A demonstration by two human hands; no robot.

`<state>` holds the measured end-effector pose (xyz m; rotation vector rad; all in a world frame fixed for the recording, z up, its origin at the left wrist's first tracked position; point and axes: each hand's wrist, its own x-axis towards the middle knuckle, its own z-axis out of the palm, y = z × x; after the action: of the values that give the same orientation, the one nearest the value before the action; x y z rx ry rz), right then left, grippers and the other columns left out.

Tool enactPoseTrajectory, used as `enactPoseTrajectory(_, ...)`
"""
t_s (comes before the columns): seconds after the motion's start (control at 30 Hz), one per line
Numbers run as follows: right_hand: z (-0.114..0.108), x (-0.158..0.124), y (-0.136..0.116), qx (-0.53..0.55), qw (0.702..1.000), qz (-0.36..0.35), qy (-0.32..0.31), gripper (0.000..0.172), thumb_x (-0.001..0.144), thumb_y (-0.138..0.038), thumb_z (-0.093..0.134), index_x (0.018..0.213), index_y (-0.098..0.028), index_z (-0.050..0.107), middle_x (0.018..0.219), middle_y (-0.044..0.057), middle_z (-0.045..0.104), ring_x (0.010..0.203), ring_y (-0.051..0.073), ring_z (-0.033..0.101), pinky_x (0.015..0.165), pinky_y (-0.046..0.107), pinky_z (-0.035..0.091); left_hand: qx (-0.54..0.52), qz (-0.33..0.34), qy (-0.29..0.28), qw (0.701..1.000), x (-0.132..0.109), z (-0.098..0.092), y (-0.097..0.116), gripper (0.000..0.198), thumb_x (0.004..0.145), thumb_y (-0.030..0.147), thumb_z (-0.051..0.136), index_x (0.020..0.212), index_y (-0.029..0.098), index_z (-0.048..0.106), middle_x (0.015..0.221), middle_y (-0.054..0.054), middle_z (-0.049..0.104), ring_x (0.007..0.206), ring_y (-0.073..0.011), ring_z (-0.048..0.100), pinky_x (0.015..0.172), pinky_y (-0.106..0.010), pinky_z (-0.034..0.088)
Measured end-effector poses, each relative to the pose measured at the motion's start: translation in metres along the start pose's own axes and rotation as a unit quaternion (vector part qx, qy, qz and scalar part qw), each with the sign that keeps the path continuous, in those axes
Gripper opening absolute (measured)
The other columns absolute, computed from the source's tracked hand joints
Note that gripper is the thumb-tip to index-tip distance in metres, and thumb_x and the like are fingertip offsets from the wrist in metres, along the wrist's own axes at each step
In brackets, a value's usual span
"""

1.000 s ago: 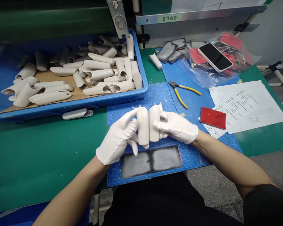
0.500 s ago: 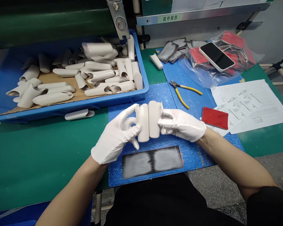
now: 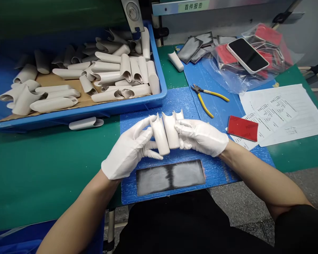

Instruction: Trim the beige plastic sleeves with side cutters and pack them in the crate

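Observation:
My left hand (image 3: 132, 148), in a white glove, grips a white curved plastic shell (image 3: 159, 135) between thumb and fingers. My right hand (image 3: 198, 137), gloved too, is closed on a second white plastic shell (image 3: 171, 130). The two pieces are held side by side above the blue mat, their notched, cut-out ends facing away from me. Just below them on the mat lies a dark sanding sheet (image 3: 171, 177) with two whitish worn patches.
A blue bin (image 3: 116, 109) full of similar white shells stands at the left. One shell (image 3: 86, 123) lies before it, another (image 3: 175, 61) right of it. Yellow-handled cutters (image 3: 206, 98), a red sheet (image 3: 243, 128), papers (image 3: 294, 116) and a phone (image 3: 247, 55) on bagged red sheets lie at the right.
The two shells have tilted, so their notched far ends now show. Both hands turned with them and keep their grip. The whole view has shifted slightly.

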<state>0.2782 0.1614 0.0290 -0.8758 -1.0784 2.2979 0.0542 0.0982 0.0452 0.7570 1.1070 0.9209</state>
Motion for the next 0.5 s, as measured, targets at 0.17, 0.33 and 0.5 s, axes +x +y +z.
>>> enactPoseTrajectory(0.17, -0.0014, 0.0016, 0.0016, -0.012, 1.0, 0.003, -0.009, 0.045, 0.082, -0.055, 0.089, 0.097, -0.019, 0.066, 0.074, -0.004, 0.061, 0.061, 0.01, 0.057, 0.054, 0.023, 0.045, -0.007, -0.005, -0.015, 1.0, 0.0008, -0.0015, 0.0015, 0.065, 0.097, 0.042, 0.076, 0.156, 0.026, 0.055, 0.153, -0.014, 0.062, 0.085, -0.0213, 0.08, 0.061, -0.03, 0.071)
enactPoseTrajectory(0.33, -0.0006, 0.0008, -0.0019, -0.079, 0.997, 0.008, -0.012, 0.043, 0.086, -0.055, 0.084, 0.096, -0.021, 0.06, 0.072, -0.003, 0.064, 0.06, 0.011, 0.058, 0.054, 0.023, 0.045, 0.024, 0.014, 0.011, 1.0, 0.002, 0.0008, 0.0009, 0.069, 0.096, 0.046, 0.076, 0.158, 0.024, 0.054, 0.149, -0.013, 0.065, 0.091, -0.0209, 0.078, 0.062, -0.028, 0.07)
enactPoseTrajectory(0.5, 0.0035, -0.0044, -0.0063, -0.273, 0.959, -0.064, 0.026, 0.033, 0.095, -0.052, 0.072, 0.099, -0.021, 0.062, 0.077, -0.001, 0.066, 0.064, 0.015, 0.059, 0.062, 0.029, 0.049, 0.111, 0.089, 0.048, 0.989, 0.0007, 0.0033, -0.0046, 0.077, 0.089, 0.044, 0.085, 0.156, 0.024, 0.055, 0.153, -0.011, 0.064, 0.136, -0.034, 0.065, 0.085, -0.034, 0.071)
